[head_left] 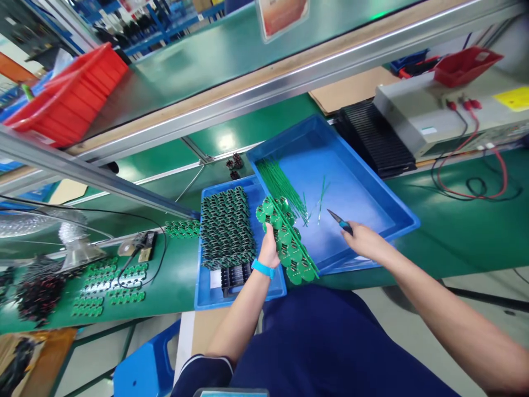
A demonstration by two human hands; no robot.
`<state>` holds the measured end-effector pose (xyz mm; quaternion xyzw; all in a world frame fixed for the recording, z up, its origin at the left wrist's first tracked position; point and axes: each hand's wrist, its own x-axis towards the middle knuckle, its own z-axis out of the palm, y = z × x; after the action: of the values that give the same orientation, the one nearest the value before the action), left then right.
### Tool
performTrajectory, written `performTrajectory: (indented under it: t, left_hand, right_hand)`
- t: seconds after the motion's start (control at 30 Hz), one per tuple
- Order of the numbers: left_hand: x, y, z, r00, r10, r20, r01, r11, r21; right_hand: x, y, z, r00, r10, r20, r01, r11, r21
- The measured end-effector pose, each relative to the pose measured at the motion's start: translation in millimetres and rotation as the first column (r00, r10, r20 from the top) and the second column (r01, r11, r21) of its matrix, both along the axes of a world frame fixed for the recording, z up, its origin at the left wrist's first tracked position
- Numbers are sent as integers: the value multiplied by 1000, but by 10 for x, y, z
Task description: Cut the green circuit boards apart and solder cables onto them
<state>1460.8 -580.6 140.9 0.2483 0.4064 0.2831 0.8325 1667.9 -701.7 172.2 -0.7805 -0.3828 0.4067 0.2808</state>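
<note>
nearest, the left hand (269, 251) gripped a green circuit-board panel (289, 245) at its left edge; the panel slanted along the left wall of the right blue tray (347, 171), a thin strip lying lengthwise across it. the right hand (363, 241) was closed around pointed pliers (340, 220) over that tray, hiding much of their handles; whether the tips met was too small to tell. open room stretched from the tips to the tray's far and right walls. left, stacked boards (227, 226) filled much of the left blue tray (206, 298). farther, green strips (281, 179) lay bunched, and a metal-edged shelf (264, 103) crossed beyond.
</note>
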Motion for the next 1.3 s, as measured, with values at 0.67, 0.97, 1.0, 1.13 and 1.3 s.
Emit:
performTrajectory:
  t: [0.67,0.97,1.0,1.13,1.3]
  left_hand:
    - [70,-24,13,992,37,-117,-19,988,152]
    - [91,-30,-95,998,-56,-30,54,995,-80]
    - [91,-17,-86,998,-41,-46,39,998,-55]
    - [91,13,-48,987,27,-160,-16,997,71]
    - [113,-24,-19,970,21,-242,15,989,149]
  right_hand:
    - [-559,-80,300,964,230,-134,-197,955,222]
    - [-202,-80,44,960,71,-272,-47,995,91]
    - [-124,-61,13,988,25,-151,-16,998,58]
    - [-71,-51,30,1000,15,2,-15,1000,5]
    - [-397,-90,171,970,214,-115,-200,972,122]
